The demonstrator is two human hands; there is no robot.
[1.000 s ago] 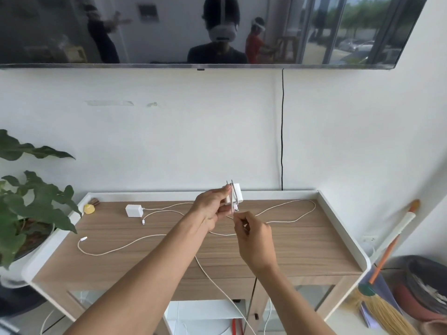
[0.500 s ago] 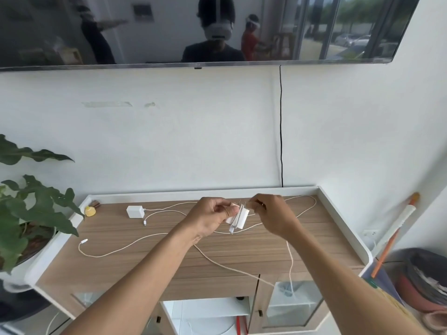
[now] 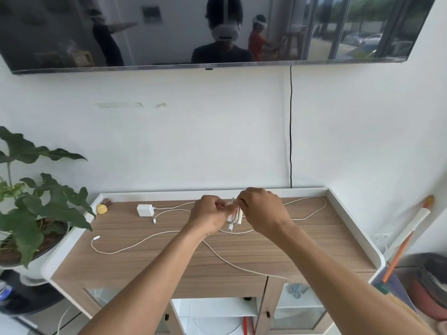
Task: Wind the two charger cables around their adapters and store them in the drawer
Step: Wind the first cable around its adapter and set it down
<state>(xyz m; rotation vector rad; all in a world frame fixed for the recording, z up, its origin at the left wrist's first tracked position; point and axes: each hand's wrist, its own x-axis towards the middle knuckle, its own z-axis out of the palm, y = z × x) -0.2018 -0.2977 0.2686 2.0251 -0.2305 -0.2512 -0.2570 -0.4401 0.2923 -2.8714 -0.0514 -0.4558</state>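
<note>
I see a white adapter (image 3: pixel 234 215) held up just above the middle of the wooden cabinet top (image 3: pixel 242 247), between both hands. A few turns of its white cable (image 3: pixel 242 265) already cross its body, and a short end with a plug hangs just below it. My left hand (image 3: pixel 210 217) closes its fingers on the adapter's left side, thumb and forefinger pinched onto it. My right hand (image 3: pixel 262 210) meets it from the right, fingers curled tight and pinching the cable against the adapter's top edge. The two hands touch or nearly touch around the adapter; much of it is hidden behind them.

From the hands the loose cable drops to the cabinet top and runs toward the front edge, passing under my right forearm. Another stretch loops out to the right rear corner and back.

The second adapter (image 3: pixel 145 210) lies flat on the top, near the back left, well apart from the hands. Its cable (image 3: pixel 121 249) trails from it toward the middle, then curves forward and left, ending in a small plug near the left rim.

A small yellow object (image 3: pixel 102 209) sits in the back left corner. A potted plant (image 3: pixel 36 209) stands left of the cabinet. A broom (image 3: pixel 408 238) leans against the wall at the right. A dark screen (image 3: pixel 72 32) hangs on the wall above, and a black wire (image 3: pixel 291 126) runs down from it to the cabinet's back edge.
</note>
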